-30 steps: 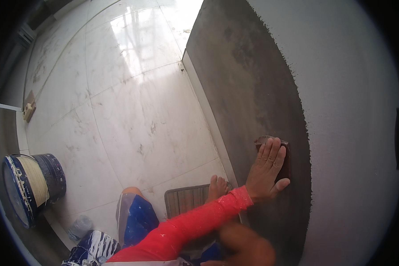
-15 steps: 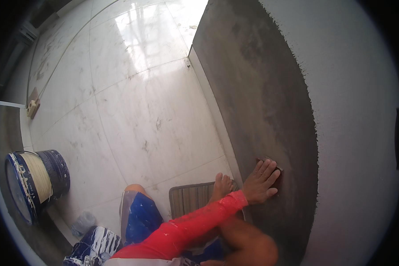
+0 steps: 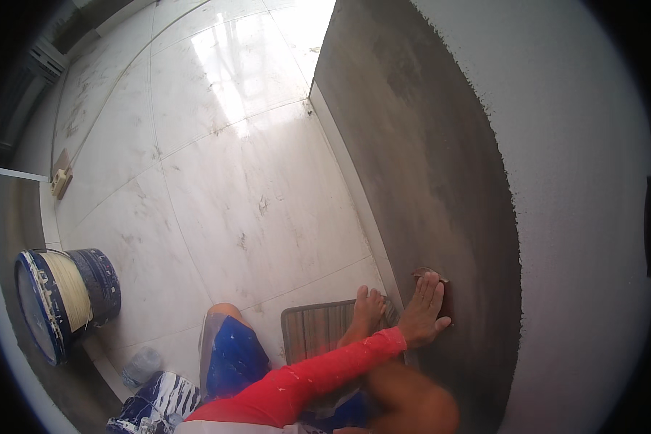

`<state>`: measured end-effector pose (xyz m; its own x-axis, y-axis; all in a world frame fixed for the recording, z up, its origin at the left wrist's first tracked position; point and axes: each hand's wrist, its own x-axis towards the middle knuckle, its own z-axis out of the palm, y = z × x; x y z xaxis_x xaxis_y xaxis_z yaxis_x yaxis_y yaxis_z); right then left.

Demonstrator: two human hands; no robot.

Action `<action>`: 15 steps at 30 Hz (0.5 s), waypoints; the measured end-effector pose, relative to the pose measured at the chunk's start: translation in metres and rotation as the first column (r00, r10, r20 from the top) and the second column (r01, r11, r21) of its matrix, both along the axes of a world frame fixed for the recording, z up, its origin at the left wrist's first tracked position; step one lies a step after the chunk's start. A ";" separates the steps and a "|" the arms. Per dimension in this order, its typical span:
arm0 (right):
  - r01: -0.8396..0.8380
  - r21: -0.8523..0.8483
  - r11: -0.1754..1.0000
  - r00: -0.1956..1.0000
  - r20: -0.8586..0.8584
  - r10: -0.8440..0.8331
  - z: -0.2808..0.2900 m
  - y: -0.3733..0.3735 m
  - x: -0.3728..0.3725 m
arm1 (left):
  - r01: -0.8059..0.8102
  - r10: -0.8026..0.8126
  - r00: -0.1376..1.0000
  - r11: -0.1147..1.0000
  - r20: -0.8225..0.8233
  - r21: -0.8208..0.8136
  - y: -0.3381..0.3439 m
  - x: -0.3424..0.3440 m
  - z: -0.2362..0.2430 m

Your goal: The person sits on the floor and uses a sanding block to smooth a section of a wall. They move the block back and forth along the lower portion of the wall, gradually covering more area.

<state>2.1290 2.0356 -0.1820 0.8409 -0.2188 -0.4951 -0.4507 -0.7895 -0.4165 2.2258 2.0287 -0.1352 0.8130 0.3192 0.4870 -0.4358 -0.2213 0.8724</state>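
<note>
My left hand (image 3: 423, 312), at the end of a red sleeve, lies flat on the dark grey wall band (image 3: 390, 137) at right. Under its outstretched fingers it presses a reddish-brown piece of sandpaper (image 3: 448, 296) against this surface. One curled edge of the sheet shows past the fingertips; most of it is covered by the hand. My right hand cannot be made out; a sliver of skin at the bottom edge is too small to name.
A white painted wall (image 3: 579, 217) borders the grey band. Beside my bare foot lies a striped mat (image 3: 315, 329) on white floor tiles (image 3: 267, 210). At left are a blue bucket (image 3: 101, 286), a clear plastic bag (image 3: 143, 364), a paint-streaked bucket (image 3: 159, 401) and a socket block (image 3: 61, 181).
My left hand has slid a little down the grey band toward me with the sandpaper, and its fingers now point more upward. The view has shifted slightly.
</note>
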 end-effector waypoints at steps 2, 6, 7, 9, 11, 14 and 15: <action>0.022 0.004 1.000 1.000 0.000 -0.022 -0.011 -0.003 -0.002 | 0.077 -0.078 0.997 0.996 -0.022 -0.044 0.013 0.000 0.001; -0.036 0.027 0.999 0.997 0.075 0.033 -0.026 0.009 0.003 | -0.172 0.158 0.982 0.975 -0.105 -0.143 0.155 0.140 0.021; -0.035 0.059 0.998 0.997 0.077 0.030 -0.028 0.014 0.004 | -0.214 0.190 0.968 0.966 -0.161 -0.143 0.190 0.166 0.020; 0.131 0.245 0.961 0.991 -0.042 -0.125 -0.026 0.025 0.005 | -0.275 0.227 0.945 0.941 -0.235 -0.198 0.234 0.193 0.011; 0.267 0.297 0.917 0.963 -0.119 -0.241 -0.029 0.014 0.009 | -0.279 0.230 0.954 0.916 -0.193 -0.288 0.212 0.194 0.005; 0.224 0.301 0.927 0.967 -0.187 -0.173 -0.032 0.004 0.015 | -0.426 0.364 0.889 0.880 -0.278 -0.210 0.173 0.170 -0.020; 0.236 0.301 0.924 0.965 -0.181 -0.188 -0.030 0.003 0.013 | -0.489 0.424 0.844 0.860 -0.327 -0.146 0.164 0.162 -0.023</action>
<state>2.1416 2.0386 -0.2124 0.7052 -0.1951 -0.6817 -0.6676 -0.5065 -0.5457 2.3883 2.1932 -0.1584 0.6371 0.7576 0.1422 -0.0685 -0.1281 0.9894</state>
